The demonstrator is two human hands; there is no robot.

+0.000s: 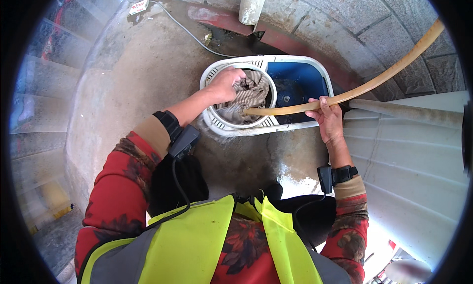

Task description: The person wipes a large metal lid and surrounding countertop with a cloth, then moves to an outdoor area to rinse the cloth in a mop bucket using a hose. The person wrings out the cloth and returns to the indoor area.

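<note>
A small twin-tub washing machine with a white rim stands before me on the floor. Its left side holds a round white basket with a striped cloth bunched inside. My left hand grips a fold of this cloth at the basket's upper left. My right hand holds a yellowish hose over the machine's right rim. The hose's end lies in the basket beside the cloth, where water shows. The blue tub on the right has a round agitator at its bottom and is partly hidden by the hose.
A stone-block wall with a white pipe rises behind the machine. A ribbed grey hose and a large pale ribbed container are at the right. A grey cable crosses the wet concrete floor near a small box.
</note>
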